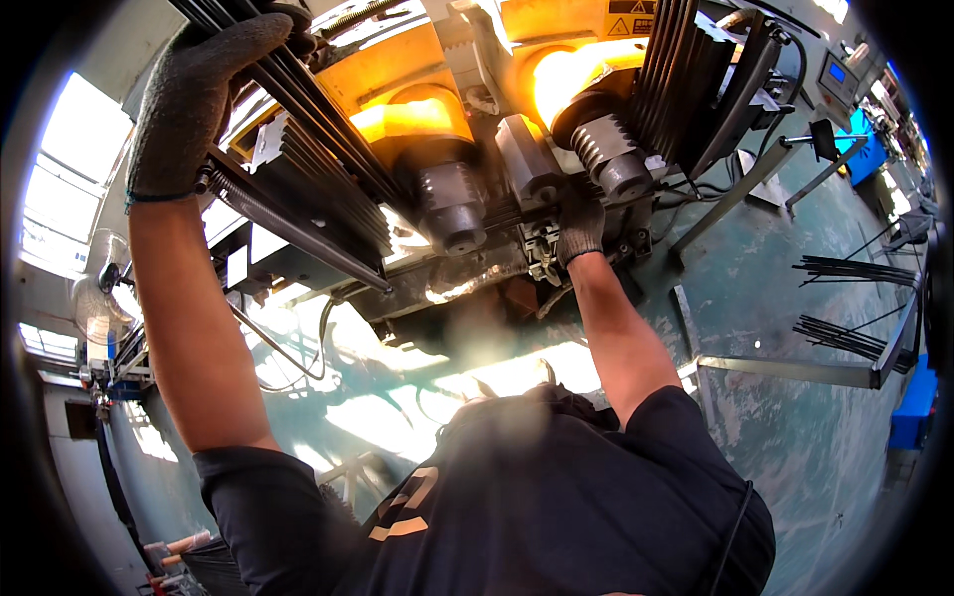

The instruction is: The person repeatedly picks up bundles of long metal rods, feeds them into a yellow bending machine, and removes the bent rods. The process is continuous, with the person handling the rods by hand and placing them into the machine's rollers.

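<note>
At the upper left my left hand (184, 119), in a grey work glove, is closed around a bundle of long thin dark rods (323, 114). These rods slant down toward a yellow machine (383, 65) with two thick ridged metal shafts, the left shaft (452, 204) and the right shaft (609, 159). My right hand (580, 226), also gloved, reaches in between and below the shafts. It is beside a metal fitting (542, 248) and under a grey metal block (527, 159). Its fingers are in shadow and partly hidden, so their grip does not show.
More dark rods (676, 79) stand at the machine's right side. A grey metal frame (785, 370) on the right carries bundles of thin rods (845, 336). A long spring-like bar (298, 233) and a looped cable (316, 368) lie close to my left forearm. The floor (785, 447) is green.
</note>
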A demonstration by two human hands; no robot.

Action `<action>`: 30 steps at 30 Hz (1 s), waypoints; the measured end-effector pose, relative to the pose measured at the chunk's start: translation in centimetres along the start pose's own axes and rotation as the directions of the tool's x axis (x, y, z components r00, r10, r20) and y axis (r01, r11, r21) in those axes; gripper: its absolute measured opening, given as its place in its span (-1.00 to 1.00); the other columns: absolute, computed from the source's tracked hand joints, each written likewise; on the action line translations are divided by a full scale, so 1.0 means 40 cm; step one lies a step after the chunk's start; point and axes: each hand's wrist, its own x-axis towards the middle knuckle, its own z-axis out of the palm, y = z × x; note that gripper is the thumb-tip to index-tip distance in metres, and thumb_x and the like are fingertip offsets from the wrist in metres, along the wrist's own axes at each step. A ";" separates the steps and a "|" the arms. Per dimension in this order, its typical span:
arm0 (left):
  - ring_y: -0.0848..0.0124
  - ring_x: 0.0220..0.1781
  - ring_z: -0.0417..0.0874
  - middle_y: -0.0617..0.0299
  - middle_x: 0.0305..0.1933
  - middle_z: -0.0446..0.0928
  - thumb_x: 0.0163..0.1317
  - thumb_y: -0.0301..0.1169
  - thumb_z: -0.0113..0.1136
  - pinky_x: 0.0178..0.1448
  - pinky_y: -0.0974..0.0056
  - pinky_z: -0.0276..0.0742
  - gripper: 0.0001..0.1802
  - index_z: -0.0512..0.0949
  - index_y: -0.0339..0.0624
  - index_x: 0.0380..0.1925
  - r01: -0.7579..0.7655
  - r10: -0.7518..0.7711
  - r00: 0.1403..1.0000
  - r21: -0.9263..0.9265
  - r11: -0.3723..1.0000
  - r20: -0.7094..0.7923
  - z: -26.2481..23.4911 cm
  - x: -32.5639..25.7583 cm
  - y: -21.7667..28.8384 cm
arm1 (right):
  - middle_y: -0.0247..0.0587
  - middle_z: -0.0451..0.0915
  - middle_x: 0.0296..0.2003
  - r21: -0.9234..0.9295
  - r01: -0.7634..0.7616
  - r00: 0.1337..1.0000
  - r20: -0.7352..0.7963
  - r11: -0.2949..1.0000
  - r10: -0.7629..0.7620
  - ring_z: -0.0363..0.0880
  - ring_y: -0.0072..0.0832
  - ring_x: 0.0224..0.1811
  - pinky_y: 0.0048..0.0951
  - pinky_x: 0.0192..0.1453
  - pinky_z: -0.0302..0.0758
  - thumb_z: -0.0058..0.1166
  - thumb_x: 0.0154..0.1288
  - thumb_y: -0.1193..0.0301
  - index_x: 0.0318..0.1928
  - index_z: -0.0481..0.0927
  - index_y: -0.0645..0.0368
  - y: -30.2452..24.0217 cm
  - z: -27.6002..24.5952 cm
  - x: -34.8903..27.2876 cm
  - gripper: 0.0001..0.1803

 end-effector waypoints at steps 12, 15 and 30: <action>0.28 0.05 0.77 0.06 -0.03 0.74 0.36 -0.12 0.26 0.30 0.21 0.58 -0.42 0.50 -0.22 0.28 0.082 -0.084 0.996 0.038 0.996 0.041 -0.008 -0.005 -0.013 | -0.14 0.72 -0.32 0.531 -0.551 0.832 0.287 0.644 0.475 0.71 -0.40 -0.42 -0.37 -0.52 0.58 0.09 0.34 0.40 -0.17 0.69 0.32 -0.317 -0.089 -0.058 -0.77; 0.32 0.05 0.76 0.09 -0.04 0.74 0.38 -0.09 0.25 0.31 0.22 0.56 -0.43 0.51 -0.19 0.27 0.045 -0.053 0.995 0.097 0.994 0.087 -0.010 -0.007 -0.003 | -0.06 0.72 -0.41 0.365 -0.507 0.862 0.181 0.781 0.474 0.74 -0.35 -0.52 -0.37 -0.66 0.51 -0.03 0.46 0.34 -0.15 0.66 0.29 -0.304 -0.075 -0.050 -0.73; 0.21 0.14 0.64 -0.04 0.05 0.62 0.46 -0.31 0.04 0.36 0.14 0.46 -0.43 0.31 -0.39 0.38 -0.018 -0.017 0.963 -0.131 0.991 -0.268 0.098 -0.438 0.262 | -0.25 0.73 -0.29 0.560 -0.518 0.821 0.115 0.647 0.559 0.65 -0.48 -0.25 -0.42 -0.10 0.54 0.28 0.27 0.32 -0.19 0.73 0.28 -0.368 -0.363 -0.315 -0.75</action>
